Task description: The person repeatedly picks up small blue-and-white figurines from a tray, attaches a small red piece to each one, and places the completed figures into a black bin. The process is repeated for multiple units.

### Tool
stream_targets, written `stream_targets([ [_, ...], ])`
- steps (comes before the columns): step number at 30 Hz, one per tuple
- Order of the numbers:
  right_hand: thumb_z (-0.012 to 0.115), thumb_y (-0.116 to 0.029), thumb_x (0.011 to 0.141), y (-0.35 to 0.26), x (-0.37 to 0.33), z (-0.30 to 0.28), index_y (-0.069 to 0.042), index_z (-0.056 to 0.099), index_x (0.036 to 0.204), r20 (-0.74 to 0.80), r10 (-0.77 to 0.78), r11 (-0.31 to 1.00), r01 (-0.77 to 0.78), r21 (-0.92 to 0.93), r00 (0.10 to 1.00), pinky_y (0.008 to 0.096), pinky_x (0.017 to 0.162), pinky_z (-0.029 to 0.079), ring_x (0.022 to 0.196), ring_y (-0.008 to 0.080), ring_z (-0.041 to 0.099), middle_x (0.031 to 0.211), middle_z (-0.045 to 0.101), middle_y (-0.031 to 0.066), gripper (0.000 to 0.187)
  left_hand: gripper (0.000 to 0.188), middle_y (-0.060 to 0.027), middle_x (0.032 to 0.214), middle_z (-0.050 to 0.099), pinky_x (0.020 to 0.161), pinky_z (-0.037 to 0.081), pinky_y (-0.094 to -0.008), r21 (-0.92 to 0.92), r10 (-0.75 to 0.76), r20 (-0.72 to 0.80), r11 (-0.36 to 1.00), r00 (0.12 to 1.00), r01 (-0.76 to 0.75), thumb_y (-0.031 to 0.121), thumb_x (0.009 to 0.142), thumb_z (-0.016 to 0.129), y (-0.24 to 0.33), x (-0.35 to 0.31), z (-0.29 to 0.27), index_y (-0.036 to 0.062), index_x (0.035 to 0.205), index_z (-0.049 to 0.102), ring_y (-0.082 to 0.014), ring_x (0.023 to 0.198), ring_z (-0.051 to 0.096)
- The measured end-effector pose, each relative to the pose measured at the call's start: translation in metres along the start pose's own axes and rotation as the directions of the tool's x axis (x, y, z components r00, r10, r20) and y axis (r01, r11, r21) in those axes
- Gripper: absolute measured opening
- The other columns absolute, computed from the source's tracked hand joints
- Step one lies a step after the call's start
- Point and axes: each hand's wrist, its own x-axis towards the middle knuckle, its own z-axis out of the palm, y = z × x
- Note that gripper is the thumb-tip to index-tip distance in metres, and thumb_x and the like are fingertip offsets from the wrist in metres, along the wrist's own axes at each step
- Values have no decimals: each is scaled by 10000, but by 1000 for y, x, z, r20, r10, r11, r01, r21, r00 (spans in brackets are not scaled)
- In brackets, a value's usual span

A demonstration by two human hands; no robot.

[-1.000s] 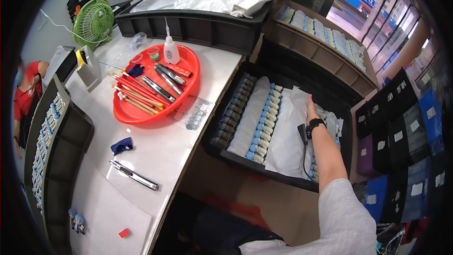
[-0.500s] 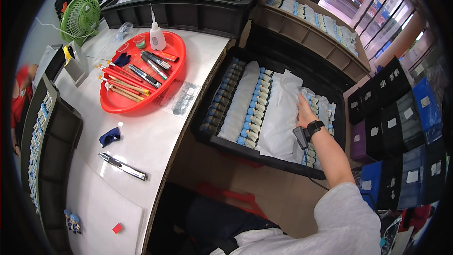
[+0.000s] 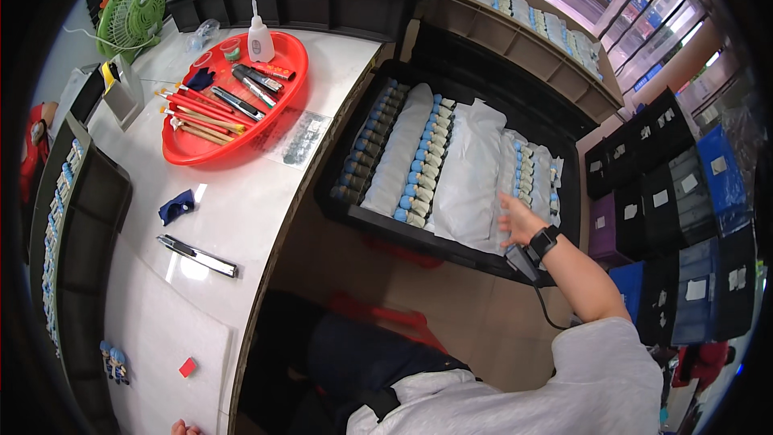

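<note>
My right hand (image 3: 519,221), with a dark watch on the wrist, is over the near right part of a black crate (image 3: 346,208). Its fingers are spread and hold nothing, close to a white wrapping sheet (image 3: 469,181); whether they touch it I cannot tell. Rows of small blue-capped figurines (image 3: 416,181) lie in the crate between white sheets. Only the fingertips of my left hand (image 3: 185,428) show at the lower edge, beside a small red block (image 3: 188,367) on the white table (image 3: 266,250). Two figurines (image 3: 114,362) stand nearby.
On the table sit a red tray (image 3: 181,153) with brushes and a bottle, a utility knife (image 3: 197,256), and a dark blue cloth (image 3: 176,207). Another figurine crate (image 3: 88,217) is at left, a brown one (image 3: 523,48) behind. Bins (image 3: 656,209) are stacked at right.
My right hand has drawn back toward me, off the white sheet's right edge, and its fingers have spread. Fingertips of my left hand have come in at the lower edge. The view has shifted slightly.
</note>
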Motion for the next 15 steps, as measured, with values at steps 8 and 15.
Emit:
stream_targets([
  [8,385,-656,869,19,1,3,-48,65,1483,229,128,968,-71,-240,965,479,1097,216,1334,482,241,1441,171,373,922,131,-95,840,652,619,482,-241,7,-1,3,1000,1000,1,9,876,616,6,-1,1,-42,993,643,-136,696,585],
  [15,398,-685,846,2,-22,39,13,-15,1465,155,142,948,-89,-307,978,466,1130,124,1380,475,124,1460,17,391,1020,125,-104,855,657,635,495,-243,-43,-24,0,999,1000,24,2,877,611,7,-2,3,-42,990,642,-145,707,600],
])
